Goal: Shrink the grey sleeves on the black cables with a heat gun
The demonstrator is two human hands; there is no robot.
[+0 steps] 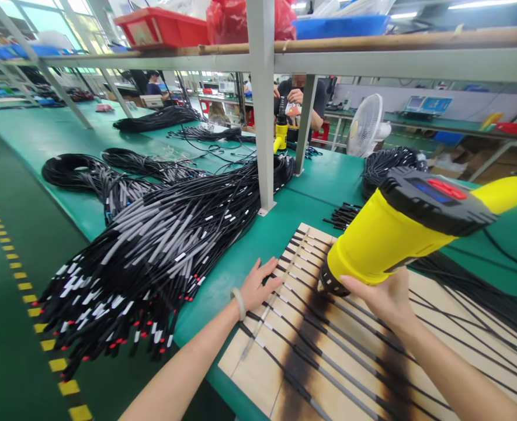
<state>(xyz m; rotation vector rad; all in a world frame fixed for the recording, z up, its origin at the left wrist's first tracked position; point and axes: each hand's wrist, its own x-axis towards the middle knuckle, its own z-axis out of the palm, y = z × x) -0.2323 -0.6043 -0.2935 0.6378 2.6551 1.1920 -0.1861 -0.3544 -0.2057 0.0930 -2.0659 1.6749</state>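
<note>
My right hand [387,298] is wrapped round the yellow body of a heat gun [372,240], which has a black end cap with a red switch. Its dark nozzle points down, close over black cables [315,318] laid side by side on a wooden board [245,356]. Grey sleeves and white labels show on these cables. At the board's left edge my left hand [260,285] lies with fingers apart on the cable ends, beside a clear strip [280,289] that runs across them. Dark scorch bands mark the wood under the cables.
A big heap of black cables [153,234] covers the green bench [214,310] to the left. A grey shelf post [264,117] rises beyond the board. Farther off are another yellow heat gun [281,131], a co-worker [319,96] and a white fan [365,126].
</note>
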